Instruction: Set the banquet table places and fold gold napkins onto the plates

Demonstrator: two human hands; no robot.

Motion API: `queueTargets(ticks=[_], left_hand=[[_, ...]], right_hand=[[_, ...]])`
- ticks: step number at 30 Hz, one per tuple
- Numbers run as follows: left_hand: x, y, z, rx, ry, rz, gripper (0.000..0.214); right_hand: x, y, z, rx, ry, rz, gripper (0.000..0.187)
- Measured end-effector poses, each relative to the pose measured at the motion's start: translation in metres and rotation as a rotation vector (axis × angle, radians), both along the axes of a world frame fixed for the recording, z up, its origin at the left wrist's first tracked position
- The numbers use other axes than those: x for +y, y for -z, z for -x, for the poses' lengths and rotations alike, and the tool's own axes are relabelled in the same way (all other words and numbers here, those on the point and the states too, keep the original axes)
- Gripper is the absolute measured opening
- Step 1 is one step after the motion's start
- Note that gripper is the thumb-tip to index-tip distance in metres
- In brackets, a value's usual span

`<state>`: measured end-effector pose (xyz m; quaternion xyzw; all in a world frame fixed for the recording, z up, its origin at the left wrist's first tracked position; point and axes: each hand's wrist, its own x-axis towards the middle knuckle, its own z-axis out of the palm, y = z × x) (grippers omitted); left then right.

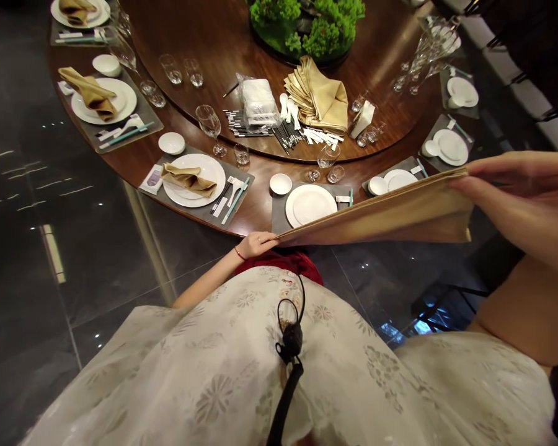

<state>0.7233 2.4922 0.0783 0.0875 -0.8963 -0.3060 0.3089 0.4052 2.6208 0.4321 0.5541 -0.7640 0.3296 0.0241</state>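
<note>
A gold cloth napkin (381, 220), folded into a long band, stretches between my two hands in front of my body. My left hand (258, 243) grips its left end close to the table's edge. At the right, my right hand (516, 192) pinches the other end between thumb and fingers, raised higher and nearer the camera. Just beyond the napkin lies a white plate (302, 197) on a grey placemat (279, 214), with a small white bowl (280, 184) behind it. The napkin's right part covers some of the neighbouring setting.
The round wooden table (255, 214) carries several settings with folded napkins, such as one napkin (190, 179) at the left. On the turntable (204, 37) are a stack of gold napkins (325, 99), a plastic-wrapped white pack (258, 102) and chopsticks. Stemmed glasses (208, 121) stand near the edge.
</note>
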Motion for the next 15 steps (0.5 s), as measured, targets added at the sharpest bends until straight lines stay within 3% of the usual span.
queueTargets(ticks=[3,5,7,9,11,13,15], left_hand=[[0.017,0.021,-0.015,-0.098,-0.032,-0.075,0.03],[0.029,0.035,-0.024,-0.193,-0.096,-0.186,0.027],[0.039,0.048,-0.03,-0.26,-0.179,-0.318,0.027],[0.045,0.061,-0.03,-0.24,-0.274,-0.437,0.025],[0.046,0.072,-0.022,-0.18,-0.375,-0.538,0.021],[0.04,0.084,-0.01,-0.176,-0.48,-0.64,0.019],[0.028,0.096,0.005,-0.271,-0.582,-0.75,0.02]], right_hand=[[-0.017,0.005,0.017,0.13,-0.016,-0.06,0.02],[-0.043,0.01,0.032,0.204,-0.038,-0.08,0.018],[-0.089,0.02,0.042,0.247,-0.098,-0.155,0.015],[-0.155,0.035,0.04,0.26,-0.187,-0.265,0.014],[-0.229,0.062,0.024,0.306,-0.22,-0.304,0.018],[-0.291,0.103,-0.001,0.257,-0.137,-0.351,0.017],[-0.318,0.154,-0.026,0.251,-0.118,-0.347,0.008]])
